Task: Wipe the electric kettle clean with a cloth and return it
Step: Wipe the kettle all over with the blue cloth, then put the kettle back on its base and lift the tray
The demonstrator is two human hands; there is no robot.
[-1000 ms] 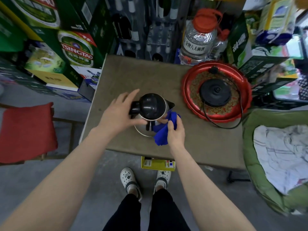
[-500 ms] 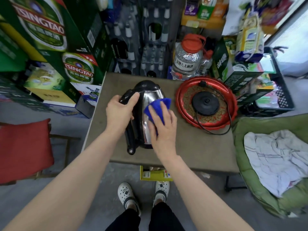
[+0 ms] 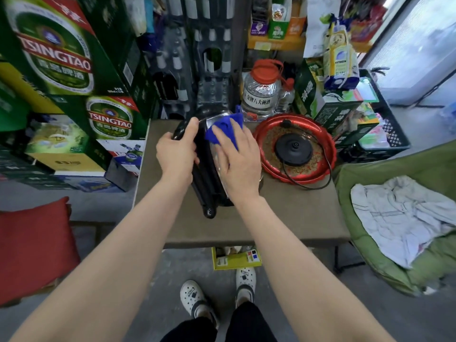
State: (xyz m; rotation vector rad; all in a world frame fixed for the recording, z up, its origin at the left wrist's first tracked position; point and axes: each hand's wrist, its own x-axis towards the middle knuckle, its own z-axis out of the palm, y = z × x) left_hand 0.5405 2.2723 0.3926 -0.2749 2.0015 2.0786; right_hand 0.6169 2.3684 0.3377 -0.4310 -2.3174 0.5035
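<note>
The electric kettle (image 3: 208, 174), steel with a black lid and black handle, is tipped over with its lid pointing away from me above the brown table (image 3: 296, 213). My left hand (image 3: 176, 154) grips its black handle near the top. My right hand (image 3: 238, 164) lies flat on the steel side and presses a blue cloth (image 3: 223, 130) against it. The kettle's black power base (image 3: 294, 149) sits in a red round tray (image 3: 328, 146) to the right, with its cord looped over the tray's rim.
A large clear jar with a red lid (image 3: 261, 92) stands behind the tray. Green beer cartons (image 3: 108, 119) are stacked at the left. A red cushioned stool (image 3: 32, 245) is at lower left, a green chair with a white cloth (image 3: 399, 218) at right. A yellow box (image 3: 235, 259) lies under the table.
The kettle went from upright to tipped on its side. My right hand with the blue cloth slid from the kettle's near side up along the steel wall toward the lid.
</note>
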